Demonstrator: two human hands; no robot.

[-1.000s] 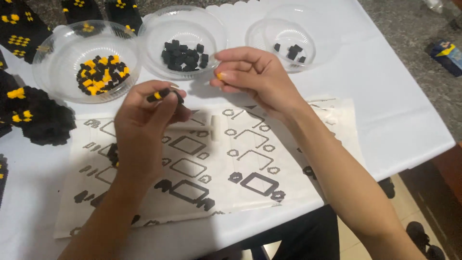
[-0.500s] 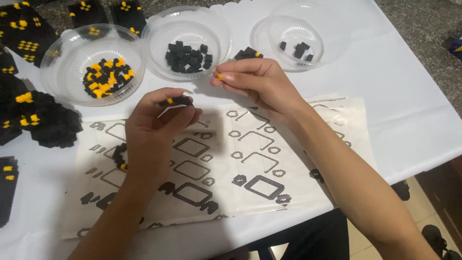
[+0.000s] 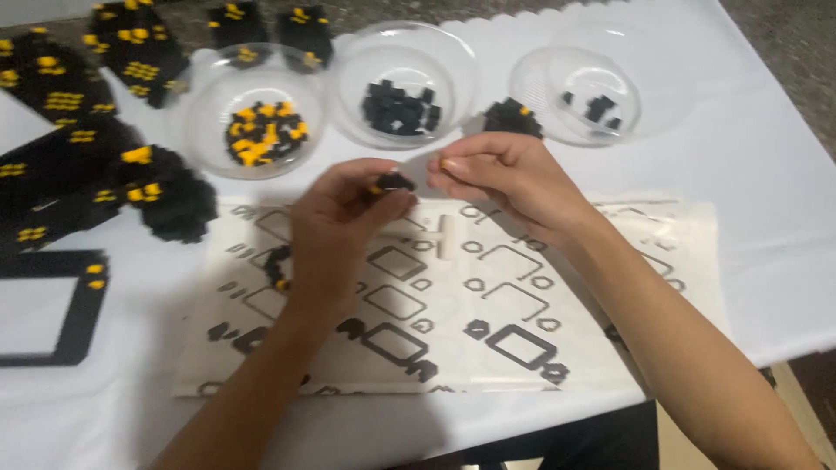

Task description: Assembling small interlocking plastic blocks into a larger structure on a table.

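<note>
- Head view: left hand (image 3: pixel 335 222) curled nearly closed, fingertips pinching a small black-and-yellow brick cluster (image 3: pixel 392 182).
- Right hand (image 3: pixel 505 178) also mostly closed, fingertips pinched on a tiny yellow piece (image 3: pixel 448 164), just right of the cluster and almost touching it.
- Both held above the far edge of the printed instruction sheet (image 3: pixel 522 287).
- Farther back: bowl of yellow and black bricks (image 3: pixel 218 139) to the left, bowl of black bricks (image 3: pixel 453 78) straight behind the cluster.

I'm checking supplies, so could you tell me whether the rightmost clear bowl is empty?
Not empty: the rightmost clear bowl holds a few small black bricks.
</note>
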